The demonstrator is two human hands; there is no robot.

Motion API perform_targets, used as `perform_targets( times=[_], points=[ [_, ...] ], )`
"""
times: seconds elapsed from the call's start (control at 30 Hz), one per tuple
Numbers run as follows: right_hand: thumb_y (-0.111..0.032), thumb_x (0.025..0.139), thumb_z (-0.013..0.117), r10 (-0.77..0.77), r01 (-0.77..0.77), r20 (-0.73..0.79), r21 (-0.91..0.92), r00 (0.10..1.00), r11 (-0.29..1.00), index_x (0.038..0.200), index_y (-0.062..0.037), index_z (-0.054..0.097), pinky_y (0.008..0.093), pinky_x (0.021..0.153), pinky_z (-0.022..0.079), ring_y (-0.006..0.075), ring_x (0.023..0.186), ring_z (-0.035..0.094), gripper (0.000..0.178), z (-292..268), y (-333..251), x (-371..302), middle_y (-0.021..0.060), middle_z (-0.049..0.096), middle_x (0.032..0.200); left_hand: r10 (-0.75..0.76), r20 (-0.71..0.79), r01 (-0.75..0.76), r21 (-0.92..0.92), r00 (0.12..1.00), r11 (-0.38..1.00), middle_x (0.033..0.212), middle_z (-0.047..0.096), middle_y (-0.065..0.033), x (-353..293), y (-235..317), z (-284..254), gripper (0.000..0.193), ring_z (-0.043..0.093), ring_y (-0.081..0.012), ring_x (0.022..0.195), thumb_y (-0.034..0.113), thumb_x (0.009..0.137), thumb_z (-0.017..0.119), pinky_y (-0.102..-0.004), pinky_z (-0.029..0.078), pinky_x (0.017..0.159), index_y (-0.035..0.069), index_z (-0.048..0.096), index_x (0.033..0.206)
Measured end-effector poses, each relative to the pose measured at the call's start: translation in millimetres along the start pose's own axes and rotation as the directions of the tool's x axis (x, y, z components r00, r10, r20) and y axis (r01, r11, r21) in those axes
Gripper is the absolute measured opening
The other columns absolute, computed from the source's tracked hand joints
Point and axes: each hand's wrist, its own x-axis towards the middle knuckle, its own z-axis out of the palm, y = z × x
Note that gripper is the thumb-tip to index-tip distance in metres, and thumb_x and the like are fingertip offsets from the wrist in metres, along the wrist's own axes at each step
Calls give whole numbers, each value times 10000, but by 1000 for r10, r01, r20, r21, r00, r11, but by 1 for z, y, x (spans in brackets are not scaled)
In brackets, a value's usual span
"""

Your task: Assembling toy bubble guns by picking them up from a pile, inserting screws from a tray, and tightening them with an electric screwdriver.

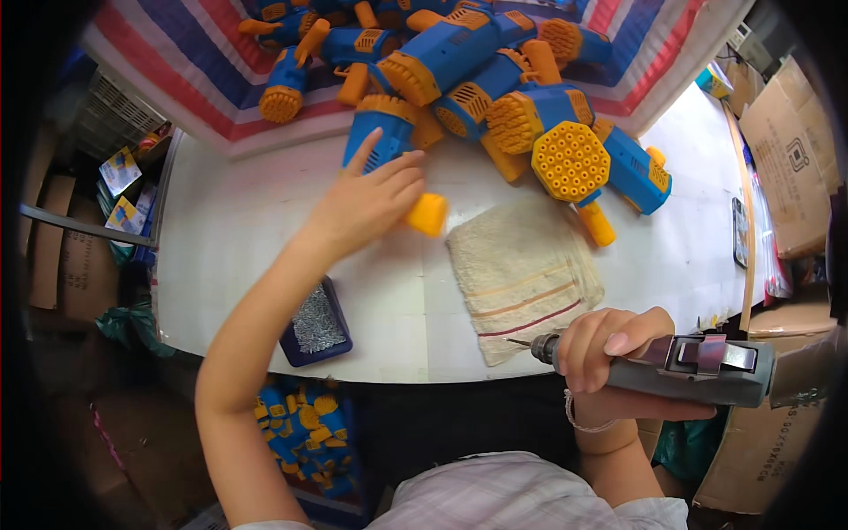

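Note:
My left hand (375, 194) reaches across the table and closes over a blue and yellow toy bubble gun (382, 119) at the near edge of a pile. Its index finger lies along the blue body, and a slightly blurred yellow handle (427, 215) sticks out beside the fingers. At the right, near the table's front edge, my right hand (609, 346) is wrapped round a grey electric screwdriver (707, 375). The thin bit points left, above a folded cream cloth (521, 265). Several more bubble guns (570, 161) lie heaped beyond, one with its round nozzle face toward me.
A dark blue tray of small screws (320, 322) sits at the table's front left. Striped sheeting (238, 106) lines the pile's far container. Below the table edge is a bin of small blue and yellow toys (309, 424). A phone (739, 231) and cardboard boxes (791, 159) are at the right.

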Motion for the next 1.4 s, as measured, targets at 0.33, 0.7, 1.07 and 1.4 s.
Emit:
perform_targets(
  times=[0.33,0.7,1.07,1.4],
  points=[
    [-879,575,307,2,-24,-105,-204,994,979,906,-5,476,273,422,375,149,436,441,950,-14,18,-7,40,473,545,-204,338,347,-446,919,825,760,583,-100,32,122,-11,398,536,-245,830,385,634,703,-360,412,817,35,585,782],
    [-825,576,423,18,-44,-139,-184,990,982,878,-19,489,246,473,391,139,490,466,863,-31,45,0,44,478,571,-215,350,367,-457,912,810,775,590,-107,32,124,-7,385,533,-247,829,367,641,707,-348,411,761,36,585,795],
    [-936,463,284,60,-77,-336,-38,940,996,864,-23,470,229,368,325,113,391,391,1014,-33,56,0,3,401,477,-256,338,399,-476,906,784,790,594,-99,28,124,-10,357,537,-244,842,345,647,709,-343,409,782,51,583,806],
    [-873,612,300,-118,73,-254,-181,960,981,1074,18,475,204,383,316,85,386,369,1019,-30,12,8,-17,397,487,-757,139,769,-63,638,636,829,544,-115,-90,70,-153,640,519,-273,842,230,600,731,-380,378,811,22,517,1166]
  ],
)
